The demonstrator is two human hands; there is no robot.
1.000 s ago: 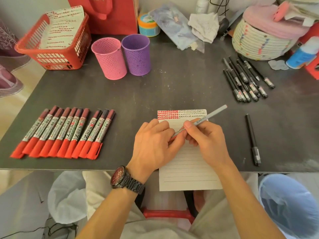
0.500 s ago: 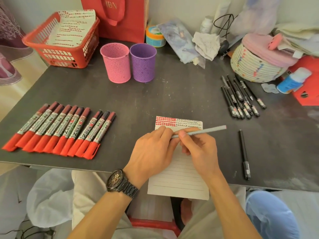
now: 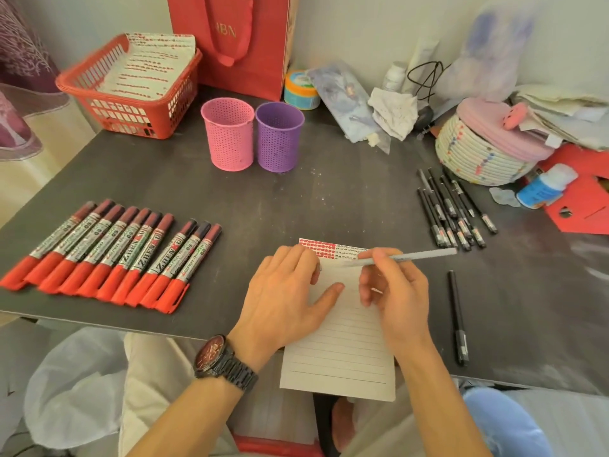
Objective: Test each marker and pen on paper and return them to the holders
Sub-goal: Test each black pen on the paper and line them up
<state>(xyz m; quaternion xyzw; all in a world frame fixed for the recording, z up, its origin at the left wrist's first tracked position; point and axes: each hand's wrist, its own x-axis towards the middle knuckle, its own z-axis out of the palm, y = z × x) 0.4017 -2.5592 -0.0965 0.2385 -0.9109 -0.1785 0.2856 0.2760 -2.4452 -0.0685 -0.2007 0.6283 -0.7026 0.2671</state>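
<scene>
A lined paper sheet lies at the table's front edge, overhanging it, with red and black test marks along its top. My left hand rests flat on the sheet's upper left, thumb stretched out. My right hand pinches a grey pen that lies almost level, its tip over the marks. A row of several red markers lies at the left. Several black pens lie at the right, and one more black pen lies apart near the front. The pink holder and purple holder stand behind.
A red basket with marked sheets sits at the back left, a red bag behind the holders. A woven basket, a blue-and-white bottle and loose clutter crowd the back right. The table's front edge runs close to my lap.
My left hand has let go of the pen's tip end and now lies flat on the sheet. The grey pen has tipped from slanted to nearly level. The view has shifted.
</scene>
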